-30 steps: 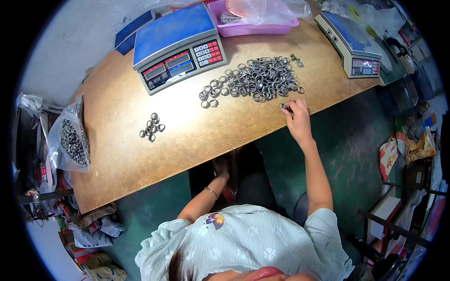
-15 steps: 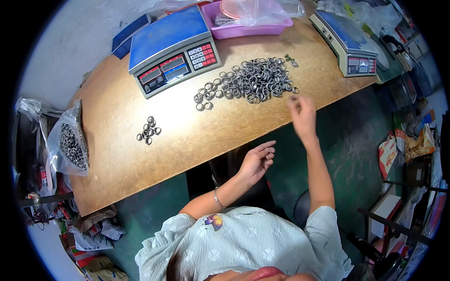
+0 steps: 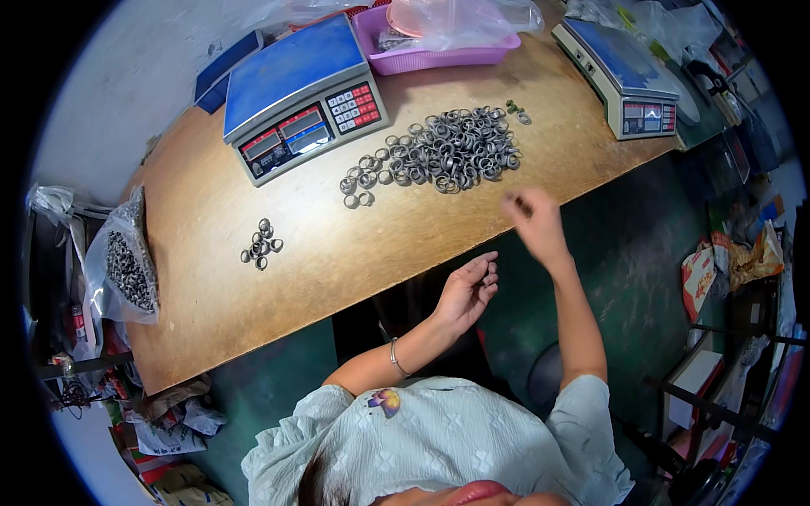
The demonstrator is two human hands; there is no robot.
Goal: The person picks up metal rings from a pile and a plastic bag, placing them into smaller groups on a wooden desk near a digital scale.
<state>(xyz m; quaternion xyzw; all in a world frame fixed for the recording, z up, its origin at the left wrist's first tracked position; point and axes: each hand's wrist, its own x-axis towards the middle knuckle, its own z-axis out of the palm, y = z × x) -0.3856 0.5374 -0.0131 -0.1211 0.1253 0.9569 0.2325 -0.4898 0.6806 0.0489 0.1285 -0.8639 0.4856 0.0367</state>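
Observation:
A broad heap of small grey metal rings (image 3: 460, 148) lies on the wooden table (image 3: 337, 261), thinning out toward its left side. My right hand (image 3: 535, 226) hovers near the table's front edge, just below the right end of the heap. Its fingers are pinched and smeared by motion, with something dark between them that I cannot make out. Just off the front edge, my left hand (image 3: 469, 293) is held with its fingers curled in and thumb against them; whatever they hold is hidden. Farther left sits a small separate group of rings (image 3: 262, 244).
A blue-topped scale (image 3: 295, 84) stands behind the rings, beside a pink basket (image 3: 447, 59) with plastic bags. A second scale (image 3: 620, 72) is at the far right. A clear bag of small grey parts (image 3: 126, 270) leans at the table's left end. Small green pieces (image 3: 513, 107) lie behind the heap.
My right hand has come down and slightly left, away from the heap's right end. The fingers of my left hand have curled in from a pointing pose. The view has shifted slightly.

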